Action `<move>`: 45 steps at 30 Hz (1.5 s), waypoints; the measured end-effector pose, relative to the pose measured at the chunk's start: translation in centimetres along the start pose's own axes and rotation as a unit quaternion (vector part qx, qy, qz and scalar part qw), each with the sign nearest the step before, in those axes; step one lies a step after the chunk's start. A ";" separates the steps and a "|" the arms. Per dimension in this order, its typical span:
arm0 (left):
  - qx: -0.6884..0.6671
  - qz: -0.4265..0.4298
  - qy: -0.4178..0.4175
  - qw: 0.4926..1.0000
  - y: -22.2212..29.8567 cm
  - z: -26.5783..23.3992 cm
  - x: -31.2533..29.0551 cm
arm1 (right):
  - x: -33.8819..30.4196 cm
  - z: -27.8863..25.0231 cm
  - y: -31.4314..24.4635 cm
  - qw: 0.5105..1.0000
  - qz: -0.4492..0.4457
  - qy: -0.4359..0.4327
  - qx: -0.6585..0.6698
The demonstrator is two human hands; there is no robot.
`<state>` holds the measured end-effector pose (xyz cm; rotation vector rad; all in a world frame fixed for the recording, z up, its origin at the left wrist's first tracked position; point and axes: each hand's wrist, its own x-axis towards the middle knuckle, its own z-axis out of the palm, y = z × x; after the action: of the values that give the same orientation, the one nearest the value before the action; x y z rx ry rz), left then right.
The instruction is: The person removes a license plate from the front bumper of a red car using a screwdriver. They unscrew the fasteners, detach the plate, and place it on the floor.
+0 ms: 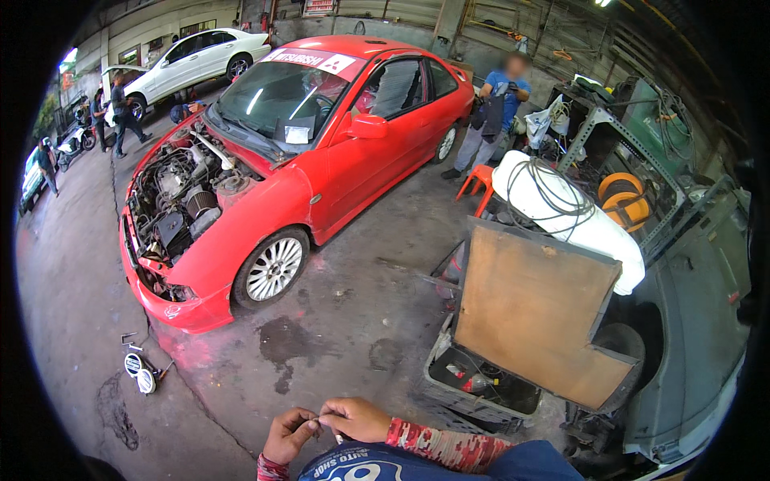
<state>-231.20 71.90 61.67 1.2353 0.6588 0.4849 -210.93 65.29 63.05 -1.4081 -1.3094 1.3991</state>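
At the lower edge, my left hand point(289, 435) and my right hand point(358, 418) meet at the fingertips in front of my blue shirt point(357, 465). Both are closed in a pinch. Whatever lies between the fingers is too small to make out; a bit of something whitish shows under my right hand. Red patterned sleeves point(445, 446) cover my forearms. Ahead stands a red car point(337, 176) with its engine bay point(180, 188) exposed. On the floor to the left lie two round white-faced lamps point(139, 372), with some small metal tools point(131, 342) beside them.
A black crate point(481, 409) with bottles stands to the right, under a brown panel point(541, 305). Behind it are a white bumper-like part point(565, 216) with coiled cable, an orange reel point(624, 200) and a metal rack. A person point(504, 100) stands beside the red car. Wet stains mark the floor.
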 end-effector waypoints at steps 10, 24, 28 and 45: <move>0.011 -0.036 0.114 0.993 2.1 -9.7 -0.3 | 13.0 4.1 -2.3 0.993 -0.018 -0.118 -0.020; 0.100 -0.016 0.321 0.942 9.3 -33.6 2.0 | 40.6 16.5 -11.5 0.951 -0.151 -0.199 -0.181; 0.058 -0.025 0.335 0.940 9.1 -38.8 0.3 | 44.3 20.8 -13.2 0.951 -0.106 -0.235 -0.172; -0.097 -0.022 0.359 0.928 8.2 -68.4 -22.7 | 55.5 56.1 -18.3 0.940 0.036 -0.327 -0.088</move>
<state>-294.73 106.76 61.17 0.8335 1.2195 0.9589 -275.34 114.34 61.48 -1.1403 -1.8473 1.9376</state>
